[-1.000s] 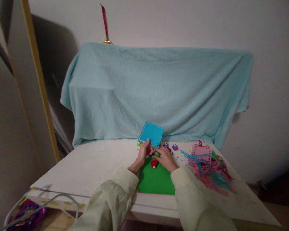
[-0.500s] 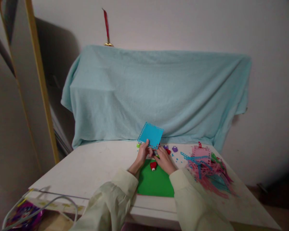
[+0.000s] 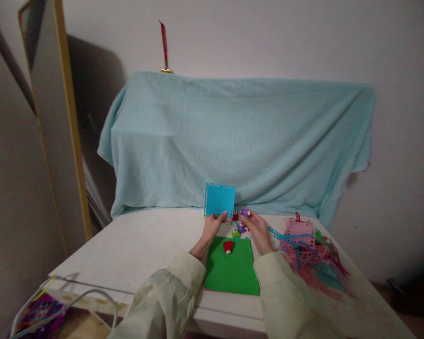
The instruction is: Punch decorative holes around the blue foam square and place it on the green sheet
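Grips blue card [image 3: 219,200] w/ L hand [image 3: 214,225], closed on lower edge nr R corner, holding it upright before blue cloth [image 3: 233,136]. Pinches purple punch [image 3: 245,212] w/ R hand [image 3: 259,228], nearly closed, just R of card. Shows red punch [image 3: 228,246] lying on green sheet [image 3: 231,273] nr far edge, atop counter [image 3: 144,245]; green punch [image 3: 235,233] just beyond sheet, btwn hands, beside 2nd purple one [image 3: 241,228]. Shows paper strips [image 3: 304,249] piled well R.
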Demonstrator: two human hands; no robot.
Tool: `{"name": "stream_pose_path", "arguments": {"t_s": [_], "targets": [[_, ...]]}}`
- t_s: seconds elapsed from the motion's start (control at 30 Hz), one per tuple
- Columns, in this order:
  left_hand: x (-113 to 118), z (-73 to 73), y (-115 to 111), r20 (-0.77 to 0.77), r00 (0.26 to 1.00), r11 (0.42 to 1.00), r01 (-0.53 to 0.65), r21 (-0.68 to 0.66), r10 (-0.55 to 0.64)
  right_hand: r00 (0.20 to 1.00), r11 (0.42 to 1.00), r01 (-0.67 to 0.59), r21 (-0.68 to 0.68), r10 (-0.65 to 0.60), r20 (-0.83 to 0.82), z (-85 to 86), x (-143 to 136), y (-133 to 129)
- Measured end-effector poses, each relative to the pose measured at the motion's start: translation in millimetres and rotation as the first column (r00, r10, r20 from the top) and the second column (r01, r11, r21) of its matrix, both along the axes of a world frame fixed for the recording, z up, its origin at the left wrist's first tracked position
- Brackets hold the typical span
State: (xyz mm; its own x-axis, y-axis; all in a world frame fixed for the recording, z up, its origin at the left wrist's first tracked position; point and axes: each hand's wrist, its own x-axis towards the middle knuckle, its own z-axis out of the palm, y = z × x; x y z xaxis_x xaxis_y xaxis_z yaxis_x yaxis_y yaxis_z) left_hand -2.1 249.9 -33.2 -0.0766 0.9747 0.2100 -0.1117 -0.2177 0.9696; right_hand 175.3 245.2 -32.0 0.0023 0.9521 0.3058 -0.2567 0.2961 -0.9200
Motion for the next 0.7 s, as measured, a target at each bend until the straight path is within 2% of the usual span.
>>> {"name": "stream_pose_path", "arguments": {"t_s": [0.1,0.2,0.37,0.7], "targets": [[1.7,0.1,-2.0,-0.095,0.993,0.996,-0.068,0.050,0.073,0.999,1.000,-0.010,-0.003,0.011,0.035,2.9,-0.4,-1.1],[3.9,1.8,-5.5,-0.167,0.983,0.996,-0.072,0.060,0.081,0.996,1.000,-0.002,0.002,0.002,0.093,4.2,-1.4,-1.8],[4.9,3.8,-8.7,-0.199,0.972,0.991,-0.111,0.080,0.125,0.987,0.998,-0.007,0.069,-0.004,0.161,1.1,-3.4,-2.4],[2.6,7.6,-11.9,-0.259,0.954,0.988,-0.140,0.057,0.150,0.984,0.997,-0.007,0.078,-0.007,0.179,-0.8,-2.5,-1.7]]}}
